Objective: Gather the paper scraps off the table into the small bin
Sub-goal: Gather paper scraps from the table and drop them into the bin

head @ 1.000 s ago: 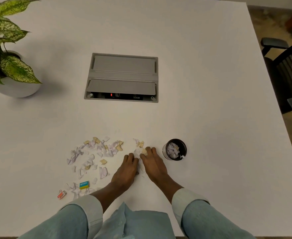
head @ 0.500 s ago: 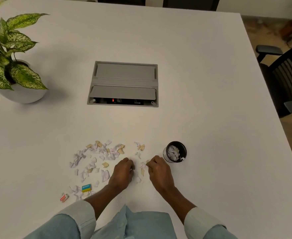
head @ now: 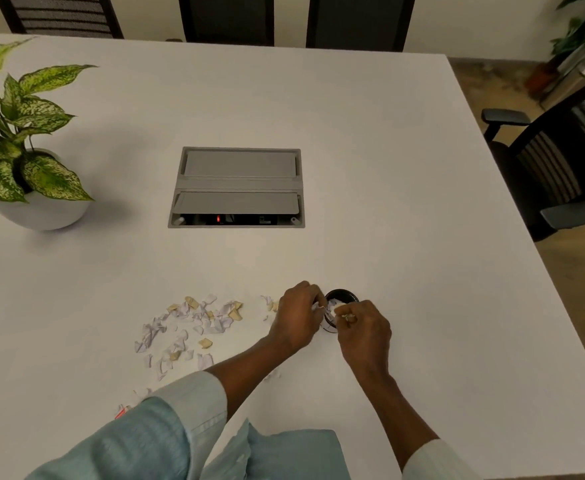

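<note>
A small black bin (head: 343, 294) stands on the white table (head: 405, 202), with white scraps inside it. My left hand (head: 296, 313) is at the bin's left rim, fingers pinched on paper scraps. My right hand (head: 365, 327) is at the bin's near right rim, also pinched on scraps over the opening. Both hands hide most of the bin. A loose spread of white and tan paper scraps (head: 194, 323) lies on the table to the left of my hands. One or two scraps (head: 269, 303) lie just beside my left hand.
A grey cable box (head: 237, 187) is set into the table's middle. A potted plant (head: 24, 150) stands at the far left. A red and white item (head: 122, 410) lies by my left sleeve. Black chairs stand at the right (head: 554, 161) and behind the table.
Both hands closed on scraps near the table's front, then lifted and moved right to the bin. The camera has tilted up, showing more of the table's far side.
</note>
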### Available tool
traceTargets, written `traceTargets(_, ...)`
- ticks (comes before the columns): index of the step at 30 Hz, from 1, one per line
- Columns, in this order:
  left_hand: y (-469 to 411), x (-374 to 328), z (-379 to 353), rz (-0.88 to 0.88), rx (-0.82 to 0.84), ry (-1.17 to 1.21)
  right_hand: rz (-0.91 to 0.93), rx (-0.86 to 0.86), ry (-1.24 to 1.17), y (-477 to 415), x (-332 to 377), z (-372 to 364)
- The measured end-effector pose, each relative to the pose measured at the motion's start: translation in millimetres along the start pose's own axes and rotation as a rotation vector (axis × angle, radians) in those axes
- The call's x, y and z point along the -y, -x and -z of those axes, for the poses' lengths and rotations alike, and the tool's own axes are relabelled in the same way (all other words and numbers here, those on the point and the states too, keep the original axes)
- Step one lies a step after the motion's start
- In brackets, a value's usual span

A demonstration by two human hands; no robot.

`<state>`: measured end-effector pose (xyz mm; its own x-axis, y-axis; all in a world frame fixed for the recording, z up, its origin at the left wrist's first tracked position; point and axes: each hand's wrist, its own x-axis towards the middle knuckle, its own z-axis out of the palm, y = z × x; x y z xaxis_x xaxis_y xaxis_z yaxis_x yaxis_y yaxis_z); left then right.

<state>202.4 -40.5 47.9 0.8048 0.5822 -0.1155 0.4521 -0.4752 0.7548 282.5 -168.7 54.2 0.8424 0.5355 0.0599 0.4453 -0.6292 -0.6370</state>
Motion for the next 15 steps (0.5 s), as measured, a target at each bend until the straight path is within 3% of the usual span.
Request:
traceTargets(6, -28.2, -23.2, -16.0, 0.003, 0.092, -0.107, -0.121, 0.084, 0.061, -24.7, -18.4, 5.4)
traceTargets(10, -29.6, -30.5, -26.4, -0.001, 0.086, -0.064, -0.13, 0.175, 0.031, -31.8, -26.9, 6.0)
traceTargets(15, -19.0, -17.2, -29.3, 0.036, 0.007, -0.097, -0.163, 0.15, -0.033, -27.9, -34.2, 4.9)
